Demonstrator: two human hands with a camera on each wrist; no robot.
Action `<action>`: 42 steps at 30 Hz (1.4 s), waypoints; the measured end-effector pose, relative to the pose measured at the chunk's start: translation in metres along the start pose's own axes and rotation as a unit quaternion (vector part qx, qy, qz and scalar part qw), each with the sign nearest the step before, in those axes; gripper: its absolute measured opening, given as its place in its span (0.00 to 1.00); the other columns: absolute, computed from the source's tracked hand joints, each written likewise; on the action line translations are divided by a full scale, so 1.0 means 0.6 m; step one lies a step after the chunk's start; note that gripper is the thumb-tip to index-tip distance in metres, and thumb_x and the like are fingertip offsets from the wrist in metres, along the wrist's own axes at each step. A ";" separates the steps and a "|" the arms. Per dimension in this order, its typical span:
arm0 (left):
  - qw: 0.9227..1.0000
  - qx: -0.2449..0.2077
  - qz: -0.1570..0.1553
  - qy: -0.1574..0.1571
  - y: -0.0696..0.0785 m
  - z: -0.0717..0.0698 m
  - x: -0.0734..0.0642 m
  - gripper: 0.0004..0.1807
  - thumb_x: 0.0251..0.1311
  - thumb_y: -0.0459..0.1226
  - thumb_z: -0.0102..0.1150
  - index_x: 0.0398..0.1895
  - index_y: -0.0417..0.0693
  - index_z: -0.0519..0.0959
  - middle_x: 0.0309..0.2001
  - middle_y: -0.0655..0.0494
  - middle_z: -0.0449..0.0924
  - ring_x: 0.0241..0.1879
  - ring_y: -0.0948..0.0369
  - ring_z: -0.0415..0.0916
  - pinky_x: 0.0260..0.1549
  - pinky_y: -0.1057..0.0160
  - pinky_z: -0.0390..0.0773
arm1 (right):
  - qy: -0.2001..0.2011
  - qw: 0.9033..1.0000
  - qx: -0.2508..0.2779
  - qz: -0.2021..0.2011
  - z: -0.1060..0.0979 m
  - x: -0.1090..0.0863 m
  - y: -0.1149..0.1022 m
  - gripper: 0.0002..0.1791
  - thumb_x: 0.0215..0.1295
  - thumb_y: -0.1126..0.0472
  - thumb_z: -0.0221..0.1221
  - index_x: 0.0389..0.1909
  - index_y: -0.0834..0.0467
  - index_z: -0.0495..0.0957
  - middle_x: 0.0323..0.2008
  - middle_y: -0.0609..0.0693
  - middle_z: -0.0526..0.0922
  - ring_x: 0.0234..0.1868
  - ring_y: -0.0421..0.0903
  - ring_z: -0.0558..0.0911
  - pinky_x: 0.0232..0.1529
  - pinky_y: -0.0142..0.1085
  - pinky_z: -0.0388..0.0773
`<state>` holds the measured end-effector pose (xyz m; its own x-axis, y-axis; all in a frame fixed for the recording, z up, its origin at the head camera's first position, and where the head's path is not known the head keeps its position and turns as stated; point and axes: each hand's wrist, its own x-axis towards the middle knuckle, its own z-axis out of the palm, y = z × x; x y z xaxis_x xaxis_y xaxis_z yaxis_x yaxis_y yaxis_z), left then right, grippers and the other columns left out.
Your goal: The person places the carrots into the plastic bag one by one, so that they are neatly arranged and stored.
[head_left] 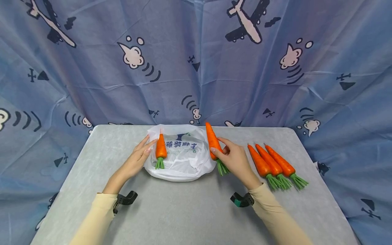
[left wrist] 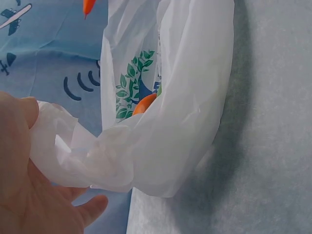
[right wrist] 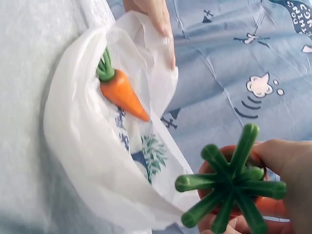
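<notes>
A white plastic bag point(head_left: 180, 175) with blue print and a green leaf pattern lies mouth-up on the table. Inside it, toward the left, rests one orange carrot point(head_left: 161, 148) with green stalks; this carrot point(right wrist: 124, 95) also shows in the right wrist view. My left hand point(head_left: 136, 162) holds the bag's left rim between thumb and fingers, the bag edge point(left wrist: 63, 146) bunched there. At the bag's right edge, my right hand point(head_left: 238, 165) grips a second carrot point(head_left: 212, 137) above the table, its tip pointing away and its green stalks point(right wrist: 231, 183) facing the right wrist camera.
Three more carrots, a left one point(head_left: 259, 161), a middle one point(head_left: 270, 160) and a right one point(head_left: 281, 161), lie side by side on the grey table point(head_left: 183, 214) to the right. A blue patterned curtain point(head_left: 171, 88) hangs behind the table.
</notes>
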<state>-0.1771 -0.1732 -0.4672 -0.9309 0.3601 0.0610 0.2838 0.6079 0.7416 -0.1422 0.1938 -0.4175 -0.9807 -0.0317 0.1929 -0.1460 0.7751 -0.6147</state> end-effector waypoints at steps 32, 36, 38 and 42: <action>1.000 -0.009 0.013 0.007 -0.001 -0.004 0.003 0.25 0.79 0.49 0.31 0.76 0.65 0.59 0.81 0.48 0.39 0.78 0.35 0.41 0.68 0.25 0.45 | -0.106 0.993 0.027 -0.037 0.109 0.005 -0.068 0.30 0.60 0.43 0.66 0.61 0.53 0.78 0.17 0.45 0.70 0.18 0.39 0.65 0.22 0.29 0.59; 1.000 -0.011 0.014 0.007 -0.001 -0.005 0.004 0.25 0.79 0.48 0.32 0.76 0.64 0.59 0.81 0.48 0.39 0.78 0.36 0.41 0.69 0.26 0.45 | -0.113 0.992 0.025 -0.044 0.124 0.009 -0.071 0.30 0.60 0.42 0.66 0.60 0.53 0.79 0.17 0.45 0.70 0.18 0.38 0.65 0.23 0.29 0.60; 1.000 -0.012 0.015 0.007 -0.001 -0.005 0.004 0.25 0.79 0.48 0.32 0.76 0.64 0.60 0.81 0.47 0.39 0.78 0.36 0.41 0.69 0.26 0.45 | -0.120 0.991 0.027 -0.043 0.131 0.011 -0.072 0.31 0.60 0.41 0.66 0.61 0.53 0.79 0.17 0.45 0.70 0.18 0.38 0.65 0.23 0.29 0.60; 1.000 -0.012 0.014 0.006 0.000 -0.005 0.005 0.25 0.79 0.49 0.32 0.76 0.64 0.59 0.81 0.47 0.39 0.78 0.36 0.41 0.69 0.26 0.44 | -0.128 0.991 0.033 -0.036 0.144 0.016 -0.074 0.30 0.61 0.42 0.65 0.61 0.52 0.79 0.17 0.45 0.71 0.19 0.38 0.66 0.23 0.29 0.61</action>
<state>-0.1802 -0.1740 -0.4651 -0.9255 0.3677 0.0903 0.3045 0.5809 0.7548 -0.1565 0.1048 -0.4545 -0.9673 -0.2501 0.0428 -0.2158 0.7222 -0.6571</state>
